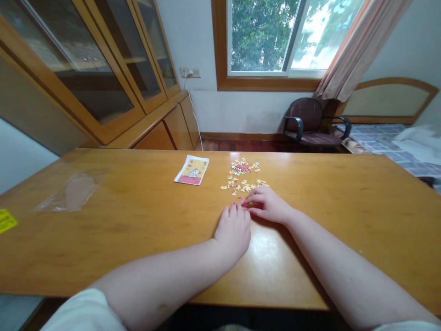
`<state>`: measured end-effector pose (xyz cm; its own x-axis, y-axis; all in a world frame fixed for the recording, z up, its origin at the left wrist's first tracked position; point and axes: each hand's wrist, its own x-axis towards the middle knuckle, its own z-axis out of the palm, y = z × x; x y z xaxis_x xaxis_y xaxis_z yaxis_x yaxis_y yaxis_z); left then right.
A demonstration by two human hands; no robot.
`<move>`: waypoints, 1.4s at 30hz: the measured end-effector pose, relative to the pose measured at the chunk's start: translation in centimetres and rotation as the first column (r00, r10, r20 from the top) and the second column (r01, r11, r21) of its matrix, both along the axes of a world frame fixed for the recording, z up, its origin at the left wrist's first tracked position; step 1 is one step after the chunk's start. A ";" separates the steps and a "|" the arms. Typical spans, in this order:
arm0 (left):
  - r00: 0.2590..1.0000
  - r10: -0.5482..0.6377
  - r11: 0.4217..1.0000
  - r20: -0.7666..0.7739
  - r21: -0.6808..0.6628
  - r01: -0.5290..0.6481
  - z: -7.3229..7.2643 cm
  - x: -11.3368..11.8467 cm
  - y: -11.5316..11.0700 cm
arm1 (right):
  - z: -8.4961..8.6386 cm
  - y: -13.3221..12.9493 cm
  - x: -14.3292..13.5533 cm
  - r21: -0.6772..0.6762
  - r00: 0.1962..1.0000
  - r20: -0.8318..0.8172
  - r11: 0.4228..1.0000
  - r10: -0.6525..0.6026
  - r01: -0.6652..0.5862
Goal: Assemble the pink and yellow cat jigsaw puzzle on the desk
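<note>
Both my hands are at a small cluster of pink jigsaw puzzle pieces (240, 199) on the wooden table. My left hand (234, 230) bends over the near side, its closed fingertips on the pink pieces. From the right, my right hand (268, 204) reaches in with thumb and fingers curled around a puzzle piece. The fingers partly cover the pink pieces, so their exact fit cannot be seen. Just beyond lie loose yellow puzzle pieces (246, 186). Farther back is a mixed heap of pink, yellow and white pieces (242, 167).
A picture card (192, 170) with a white cartoon animal lies left of the pieces. Clear plastic bag (76, 188) and a yellow label (7, 221) are farther left on the table (144, 220). Behind stand a glass-door cabinet (138, 110) and an office chair (306, 119).
</note>
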<state>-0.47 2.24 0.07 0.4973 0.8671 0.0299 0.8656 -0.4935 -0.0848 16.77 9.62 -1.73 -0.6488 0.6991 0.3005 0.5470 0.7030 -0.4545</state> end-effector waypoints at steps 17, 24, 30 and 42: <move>0.990 -0.125 0.988 0.068 -0.082 0.130 -0.1 0.5 -0.6 | -0.7 1.4 2.2 -0.013 0.983 -0.041 0.984 -0.177 0.177; 0.906 -0.410 0.908 0.105 -0.041 0.416 -0.2 0.4 -1.2 | -1.7 2.1 2.5 -0.034 0.887 -0.195 0.907 -0.418 0.420; 0.856 -0.502 0.857 0.119 -0.066 0.512 -0.3 0.3 0.0 | -1.9 2.2 2.4 -0.064 0.874 -0.218 0.900 -0.434 0.431; 0.956 -0.267 0.954 0.125 -0.107 0.280 -0.6 0.8 -2.4 | -1.8 2.1 2.2 -0.090 0.870 -0.216 0.897 -0.442 0.433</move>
<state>0.38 -0.20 -0.54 0.7157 0.6985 -0.0017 0.6965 -0.7134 0.0772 18.95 11.72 -3.58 -0.1916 0.9094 0.3692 0.6743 0.3953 -0.6237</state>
